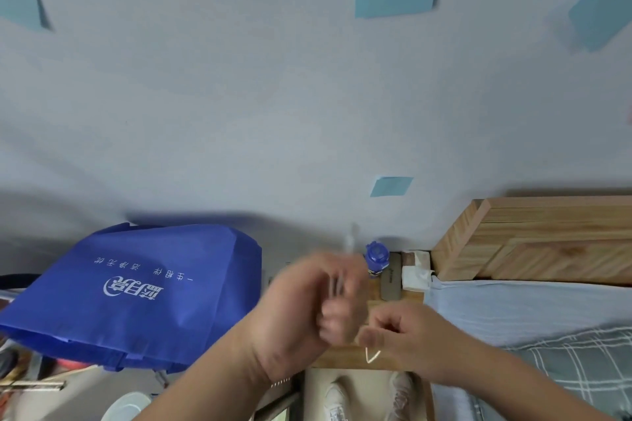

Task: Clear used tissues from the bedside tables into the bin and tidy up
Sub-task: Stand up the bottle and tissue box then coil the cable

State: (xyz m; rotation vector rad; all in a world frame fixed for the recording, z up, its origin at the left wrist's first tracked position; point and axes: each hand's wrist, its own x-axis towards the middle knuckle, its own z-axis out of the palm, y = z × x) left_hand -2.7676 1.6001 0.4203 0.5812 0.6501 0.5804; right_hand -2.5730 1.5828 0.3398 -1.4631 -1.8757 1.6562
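White crumpled tissues (pixel 415 273) lie at the far right corner of the wooden tabletop (pixel 337 357), just beside the headboard (pixel 513 249), with the long axis toward the wall. The left hand (pixel 307 304) is blurred, its fingers curled round a thin pale stick (pixel 350 240) that points up. The right hand (pixel 410 335) has curled fingers; I cannot tell whether they pinch something.

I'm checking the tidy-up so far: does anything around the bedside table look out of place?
Yes. The large blue fabric bag with white print lies slumped left of the small wooden bedside table, its print upside down to the camera. What looks like crumpled white tissue sits at the table's back right corner.
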